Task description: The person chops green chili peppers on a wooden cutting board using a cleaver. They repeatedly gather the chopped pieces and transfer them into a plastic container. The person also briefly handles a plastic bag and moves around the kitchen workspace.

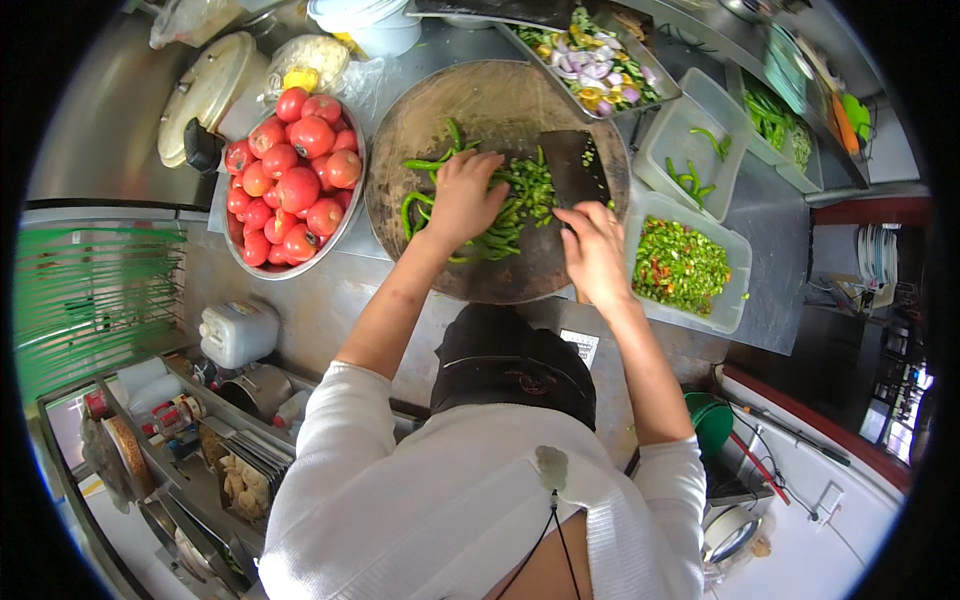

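On a round wooden chopping block [487, 90] lie whole and cut green chili peppers. My left hand [466, 193] rests over long green chili peppers [426, 163] and holds them against the block; its fingers partly cover them. My right hand [596, 244] grips a cleaver whose dark, broad blade [568, 166] points away from me. Its handle is hidden in the hand. Bits of pepper stick to the blade. Chopped green pepper pieces [531, 187] lie between my left hand and the blade, and a longer row of cut pieces [496, 244] is nearer me.
Left of the block is a metal bowl of tomatoes [298, 187]. At the right are a plastic tub of chopped peppers [679, 266] and a tub [652, 161] with a few whole ones. A metal tray of cut vegetables [592, 64] overlaps the block's far right edge.
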### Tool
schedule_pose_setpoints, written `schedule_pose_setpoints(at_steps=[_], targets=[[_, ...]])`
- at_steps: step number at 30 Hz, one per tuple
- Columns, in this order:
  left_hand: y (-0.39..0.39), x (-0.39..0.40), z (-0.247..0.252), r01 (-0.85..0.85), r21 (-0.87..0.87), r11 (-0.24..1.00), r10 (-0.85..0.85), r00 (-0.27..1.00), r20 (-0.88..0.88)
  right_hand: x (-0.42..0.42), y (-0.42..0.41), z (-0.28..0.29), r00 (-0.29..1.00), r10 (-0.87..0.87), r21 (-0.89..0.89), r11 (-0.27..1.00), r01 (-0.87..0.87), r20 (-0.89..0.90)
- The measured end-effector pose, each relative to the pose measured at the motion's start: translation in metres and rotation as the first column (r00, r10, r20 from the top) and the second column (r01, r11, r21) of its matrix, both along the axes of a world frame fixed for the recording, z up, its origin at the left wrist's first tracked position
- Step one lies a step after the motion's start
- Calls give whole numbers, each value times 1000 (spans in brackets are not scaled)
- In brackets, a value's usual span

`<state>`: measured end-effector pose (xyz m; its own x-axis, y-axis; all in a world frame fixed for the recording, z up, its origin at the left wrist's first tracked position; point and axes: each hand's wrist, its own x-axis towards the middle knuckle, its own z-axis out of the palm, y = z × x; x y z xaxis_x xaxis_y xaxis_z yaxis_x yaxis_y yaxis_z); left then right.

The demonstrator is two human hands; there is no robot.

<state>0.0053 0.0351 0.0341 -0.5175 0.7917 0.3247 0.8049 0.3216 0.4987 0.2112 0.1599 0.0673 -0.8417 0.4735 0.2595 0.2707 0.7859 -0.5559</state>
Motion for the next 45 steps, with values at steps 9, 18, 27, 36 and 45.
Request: schedule_pose_setpoints(at_steps=[9,18,27,36,45], targets=[[-23,-12,-15,135,-94,986,-136,991,-9,-62,-31,-32,946,-49,41,998,38,321],[-26,-15,-14,138,-72,988,-132,988,78,-102,-2,-35,975,-100,235,971,53,197],[-25,-15,-17,131,-80,988,-123,988,95,-135,9,-34,919,28,528,811,-251,393],[-27,-20,4,106,-37,994,-103,991,85,-113,21,-22,988,-102,-238,963,127,113],[-13,2,38,80,120,989,-76,996,-41,104,21,44,828,-557,-935,253,249,70]])
